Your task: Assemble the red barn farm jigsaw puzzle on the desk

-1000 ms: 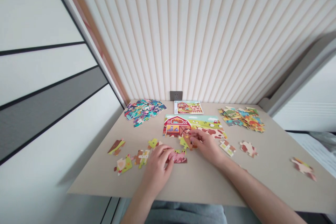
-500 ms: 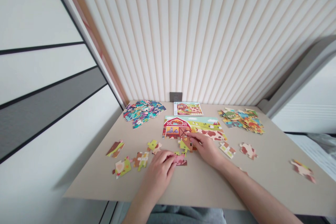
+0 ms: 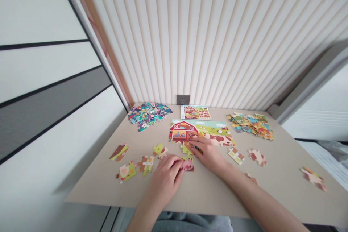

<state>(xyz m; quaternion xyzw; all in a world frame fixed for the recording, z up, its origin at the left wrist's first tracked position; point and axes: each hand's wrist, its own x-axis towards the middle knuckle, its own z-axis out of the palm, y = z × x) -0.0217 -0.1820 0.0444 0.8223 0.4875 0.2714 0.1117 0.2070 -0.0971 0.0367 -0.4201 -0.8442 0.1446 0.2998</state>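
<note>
A partly joined farm puzzle (image 3: 214,127) with a red barn and a cow lies in the middle of the table. Just below its barn, my right hand (image 3: 206,151) has its fingers closed on a green-and-brown puzzle piece (image 3: 186,149), partly covering it. My left hand (image 3: 169,171) is curled, its fingertips on the left side of a pink pig puzzle piece (image 3: 188,166) lying flat nearer me. A green-and-cream piece (image 3: 160,150) lies just beyond my left hand. Whether the two handled pieces interlock I cannot tell.
Loose pieces lie left, such as a hen piece (image 3: 127,172), and right, such as a fence piece (image 3: 236,155) and a cow piece (image 3: 257,156). A purple-blue pile (image 3: 149,114), a yellow-green pile (image 3: 252,125) and a picture card (image 3: 196,112) stand toward the ribbed wall.
My right hand has shifted a little left with the green-and-brown piece, which now sits lower left under the barn. My left hand has stayed by the pig piece.
</note>
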